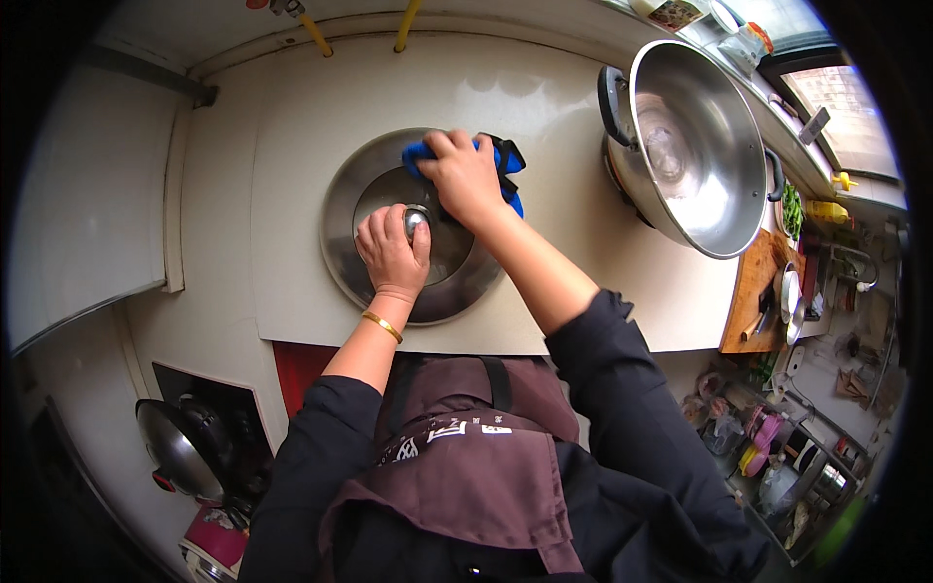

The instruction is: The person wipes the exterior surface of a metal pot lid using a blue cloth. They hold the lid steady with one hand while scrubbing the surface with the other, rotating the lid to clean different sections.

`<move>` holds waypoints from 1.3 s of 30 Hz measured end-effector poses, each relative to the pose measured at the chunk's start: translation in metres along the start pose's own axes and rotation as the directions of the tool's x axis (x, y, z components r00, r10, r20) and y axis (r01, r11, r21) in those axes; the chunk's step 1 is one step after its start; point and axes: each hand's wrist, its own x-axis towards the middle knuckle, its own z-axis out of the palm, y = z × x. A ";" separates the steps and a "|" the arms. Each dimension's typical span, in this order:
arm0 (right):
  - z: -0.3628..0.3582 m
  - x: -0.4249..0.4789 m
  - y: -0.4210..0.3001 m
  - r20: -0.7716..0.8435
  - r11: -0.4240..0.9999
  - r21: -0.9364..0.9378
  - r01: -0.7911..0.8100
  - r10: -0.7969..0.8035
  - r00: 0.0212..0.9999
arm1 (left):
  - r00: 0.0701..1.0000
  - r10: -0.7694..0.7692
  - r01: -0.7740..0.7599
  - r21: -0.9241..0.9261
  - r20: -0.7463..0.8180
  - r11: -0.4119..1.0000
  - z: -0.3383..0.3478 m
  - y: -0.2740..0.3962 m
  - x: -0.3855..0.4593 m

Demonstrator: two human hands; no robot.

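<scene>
A round pot lid with a broad metal rim and a glass middle lies on the pale countertop before me. My left hand is closed around the shiny round knob at its centre. With my right hand I press a blue cloth with black edging against the lid's far right rim. Part of the cloth is hidden under my fingers, and some of it hangs past the rim on the right.
To the right a large steel pot with black handles stands tilted on a dark base. Beyond it are a wooden cutting board with a knife, bowls and green vegetables. A lidded wok sits at lower left. Yellow pipes rise behind.
</scene>
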 end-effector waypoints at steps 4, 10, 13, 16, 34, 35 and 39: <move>-0.009 -0.066 -0.022 -0.106 0.999 0.016 0.051 -0.049 0.993 | 1.000 -0.017 0.017 -0.014 -0.006 1.000 0.000 0.000 -0.002; -0.023 -0.151 -0.048 -0.060 0.999 -0.010 0.053 -0.054 0.997 | 1.000 -0.009 0.009 0.009 -0.006 1.000 -0.001 0.000 -0.002; -0.018 -0.129 -0.037 -0.118 0.999 0.018 -0.038 0.040 0.992 | 1.000 -0.006 0.006 -0.033 0.010 0.999 -0.004 0.003 0.000; -0.012 -0.063 -0.013 -0.096 0.982 0.008 -0.187 0.187 0.978 | 1.000 0.018 -0.019 -0.012 -0.022 1.000 -0.002 0.000 0.000; -0.018 -0.080 -0.046 0.014 0.964 -0.151 -0.217 0.221 0.975 | 1.000 0.002 -0.002 -0.022 -0.007 1.000 0.000 0.001 0.000; -0.019 -0.088 -0.047 0.015 0.969 -0.158 -0.191 0.196 0.980 | 1.000 0.001 -0.001 -0.023 -0.001 1.000 -0.001 0.000 -0.001; -0.019 -0.120 -0.057 -0.003 0.971 -0.151 -0.184 0.186 0.983 | 1.000 0.009 -0.009 -0.030 -0.001 0.999 -0.004 0.002 0.000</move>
